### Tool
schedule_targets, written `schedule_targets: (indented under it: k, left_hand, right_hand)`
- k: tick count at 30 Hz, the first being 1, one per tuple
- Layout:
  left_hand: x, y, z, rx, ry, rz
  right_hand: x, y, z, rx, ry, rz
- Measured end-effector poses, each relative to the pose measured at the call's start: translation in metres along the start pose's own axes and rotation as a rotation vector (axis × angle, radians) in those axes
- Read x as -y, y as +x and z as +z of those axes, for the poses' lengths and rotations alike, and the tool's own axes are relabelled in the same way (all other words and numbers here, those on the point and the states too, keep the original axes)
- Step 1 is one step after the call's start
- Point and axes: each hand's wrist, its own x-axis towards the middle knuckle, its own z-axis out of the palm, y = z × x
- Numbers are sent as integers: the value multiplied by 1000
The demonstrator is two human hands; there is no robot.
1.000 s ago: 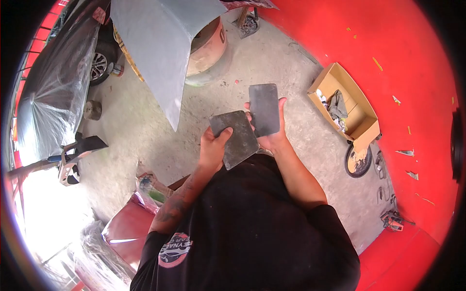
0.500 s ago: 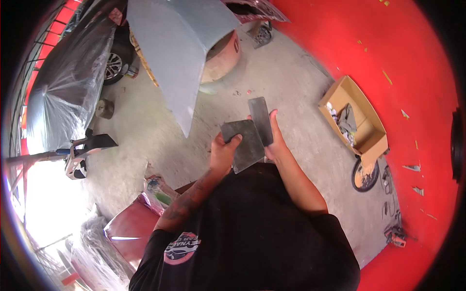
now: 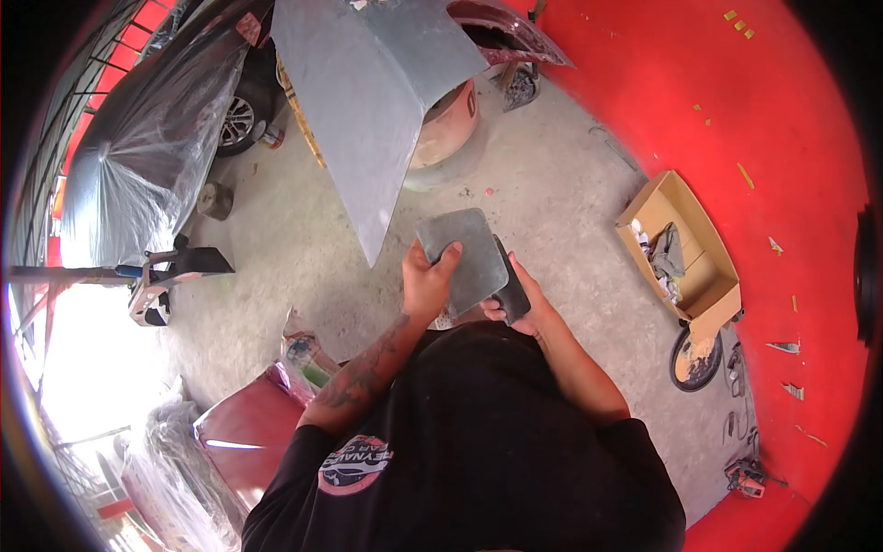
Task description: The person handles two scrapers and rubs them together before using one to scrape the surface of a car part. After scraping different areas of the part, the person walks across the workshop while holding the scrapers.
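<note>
- The left hand (image 3: pixel 428 287) pinches the grey plate (image 3: pixel 463 259) by its near left edge, thumb on top, face up at chest height.
- The right hand (image 3: pixel 520 308) clasps a darker plate (image 3: pixel 511 293) tucked edge-on under the grey one's right side, the two touching.
- A grey car panel (image 3: pixel 368 101) leans ahead; a cardboard box (image 3: pixel 690 253) sits well right.

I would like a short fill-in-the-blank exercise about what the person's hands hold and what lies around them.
1. The left hand holds a flat grey ____ plate.
2. The right hand holds a second plate, partly hidden ____ the first one.
3. The cardboard box lies beside the ____ wall.

Missing words: metal; behind; red
</note>
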Motion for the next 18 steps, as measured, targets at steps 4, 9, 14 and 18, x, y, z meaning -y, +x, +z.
schedule_targets:
  k: [4,9,14,18]
  left_hand:
    - [-5,2,6,-25,7,112]
    - [-32,4,17,-8,35,174]
    - [-36,6,12,7,60,175]
    - [-30,5,11,42,120,176]
  right_hand:
    - [-1,-1,-15,-22,-13,30]
    - [-6,3,-22,153,37,-31]
    - [20,-9,14,119,275,-146]
    - [16,-5,6,89,92,-156]
